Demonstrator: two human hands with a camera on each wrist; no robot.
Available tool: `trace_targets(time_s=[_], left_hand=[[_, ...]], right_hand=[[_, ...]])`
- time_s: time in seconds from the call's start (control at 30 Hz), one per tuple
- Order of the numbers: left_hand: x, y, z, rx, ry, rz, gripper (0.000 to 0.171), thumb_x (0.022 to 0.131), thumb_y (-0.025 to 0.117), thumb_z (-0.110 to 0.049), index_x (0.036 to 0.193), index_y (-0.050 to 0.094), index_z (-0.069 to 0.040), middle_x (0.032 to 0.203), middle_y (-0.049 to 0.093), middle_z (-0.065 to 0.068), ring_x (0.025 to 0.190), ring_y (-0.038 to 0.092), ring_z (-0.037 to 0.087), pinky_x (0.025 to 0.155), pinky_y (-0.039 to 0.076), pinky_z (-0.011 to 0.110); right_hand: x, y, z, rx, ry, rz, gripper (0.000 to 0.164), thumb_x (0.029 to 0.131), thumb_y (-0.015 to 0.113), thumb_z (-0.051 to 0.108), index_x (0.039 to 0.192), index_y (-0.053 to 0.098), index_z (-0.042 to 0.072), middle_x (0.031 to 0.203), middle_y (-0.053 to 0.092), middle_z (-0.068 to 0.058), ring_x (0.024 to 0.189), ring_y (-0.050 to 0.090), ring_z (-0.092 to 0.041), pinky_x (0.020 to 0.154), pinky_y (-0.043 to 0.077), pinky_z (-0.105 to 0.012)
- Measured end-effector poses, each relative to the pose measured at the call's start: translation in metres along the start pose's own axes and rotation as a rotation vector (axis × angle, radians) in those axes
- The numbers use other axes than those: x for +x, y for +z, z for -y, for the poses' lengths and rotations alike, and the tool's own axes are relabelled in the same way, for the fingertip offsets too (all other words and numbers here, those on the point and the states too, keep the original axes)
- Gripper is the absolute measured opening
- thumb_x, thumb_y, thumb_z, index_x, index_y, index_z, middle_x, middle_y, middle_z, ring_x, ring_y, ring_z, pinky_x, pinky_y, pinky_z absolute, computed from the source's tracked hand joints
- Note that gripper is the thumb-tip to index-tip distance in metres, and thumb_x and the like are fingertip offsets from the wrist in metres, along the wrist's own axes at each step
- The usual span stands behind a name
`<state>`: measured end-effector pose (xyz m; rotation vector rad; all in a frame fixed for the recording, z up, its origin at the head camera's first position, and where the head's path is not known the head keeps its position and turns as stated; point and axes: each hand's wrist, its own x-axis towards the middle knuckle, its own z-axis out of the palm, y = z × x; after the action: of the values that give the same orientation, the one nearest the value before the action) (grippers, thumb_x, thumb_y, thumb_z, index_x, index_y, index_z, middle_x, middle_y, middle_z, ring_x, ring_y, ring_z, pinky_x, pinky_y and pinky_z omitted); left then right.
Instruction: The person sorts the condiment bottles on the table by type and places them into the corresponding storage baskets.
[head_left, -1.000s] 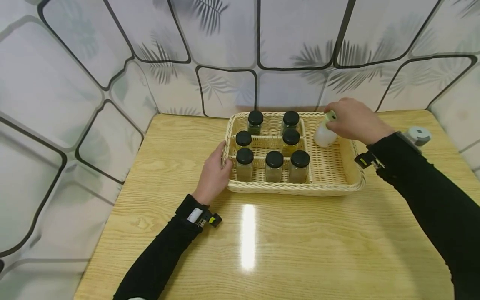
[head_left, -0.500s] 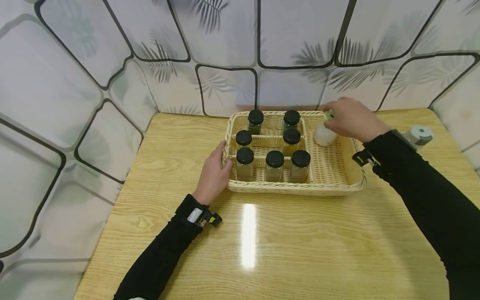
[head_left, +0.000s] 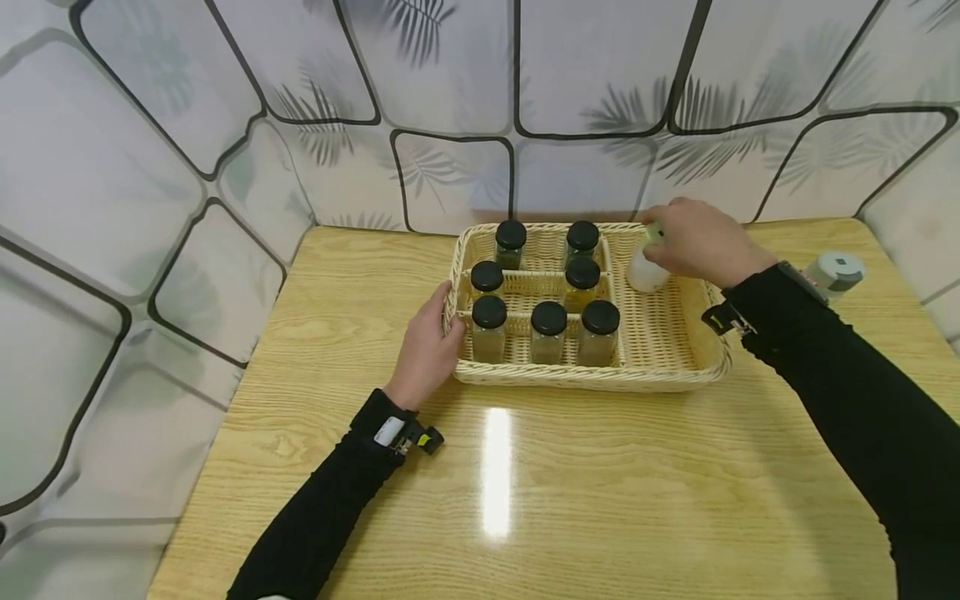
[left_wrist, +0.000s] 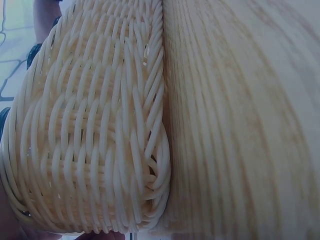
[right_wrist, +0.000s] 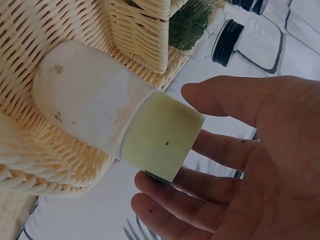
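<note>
A pale wicker basket point(head_left: 592, 379) stands at the back of the wooden table. My left hand point(head_left: 426, 354) grips its left end, the thumb over the rim. In the basket's right compartment is a white bottle point(head_left: 647, 273) with a pale green cap point(right_wrist: 162, 136). My right hand point(head_left: 701, 242) holds this bottle by the cap, thumb on one side and fingers round the other. Several glass jars with black lids, such as the front-left jar point(head_left: 489, 329), stand in the left compartments. In the left wrist view the woven basket wall point(left_wrist: 95, 120) hides most of the left hand.
Another bottle point(head_left: 836, 273) with a greyish lid stands on the table right of the basket, partly behind the right sleeve. A patterned cloth wall point(head_left: 585, 175) rises directly behind the basket. The wooden table point(head_left: 637, 483) extends in front.
My right hand and the white bottle have shifted very slightly left. The left hand keeps its grip on the basket, which stays about where it was.
</note>
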<state>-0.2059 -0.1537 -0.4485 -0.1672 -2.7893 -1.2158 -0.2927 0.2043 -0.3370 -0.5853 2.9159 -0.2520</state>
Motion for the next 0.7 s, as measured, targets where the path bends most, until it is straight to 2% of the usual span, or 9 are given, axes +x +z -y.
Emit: trace_targets(time_s=[0.37,0.53,0.6,0.7], left_hand=[[0.0003,-0.0002,0.0003,-0.001,0.007,-0.002,0.059,0.101,0.043,-0.02,0.157,0.033,-0.005,0.154,0.045,0.019,0.138,0.048,0.031,0.113,0.042,0.047],[0.0,-0.0005,-0.0004,-0.001,0.003,0.002,0.059,0.101,0.043,-0.02,0.157,0.032,-0.005,0.155,0.044,0.019,0.14,0.046,0.031,0.114,0.041,0.047],[-0.0001,-0.0005,-0.0004,-0.001,0.001,0.004,0.059,0.102,0.043,-0.02,0.157,0.032,-0.005,0.155,0.044,0.019,0.14,0.046,0.031,0.115,0.041,0.047],[-0.0001,-0.0008,-0.0001,-0.006,0.001,0.004,0.059,0.101,0.043,-0.02,0.157,0.032,-0.005,0.156,0.043,0.018,0.139,0.047,0.03,0.114,0.041,0.047]], right_hand=[[0.0013,0.001,-0.0029,-0.021,-0.004,-0.019,0.051,0.097,0.052,0.018,0.143,0.051,-0.004,0.135,0.05,-0.034,0.115,0.05,-0.048,0.078,0.044,-0.05],[-0.0006,0.0011,-0.0028,-0.012,-0.002,-0.029,0.05,0.096,0.053,0.019,0.141,0.051,-0.003,0.13,0.051,-0.033,0.101,0.051,-0.041,0.074,0.042,-0.048],[-0.0016,0.0007,-0.0036,-0.007,-0.001,-0.032,0.05,0.097,0.055,0.02,0.141,0.051,-0.003,0.13,0.051,-0.032,0.101,0.052,-0.042,0.074,0.043,-0.048],[-0.0048,-0.0004,-0.005,-0.001,-0.001,-0.037,0.052,0.098,0.056,0.023,0.143,0.05,-0.001,0.134,0.049,-0.032,0.111,0.051,-0.045,0.078,0.045,-0.05]])
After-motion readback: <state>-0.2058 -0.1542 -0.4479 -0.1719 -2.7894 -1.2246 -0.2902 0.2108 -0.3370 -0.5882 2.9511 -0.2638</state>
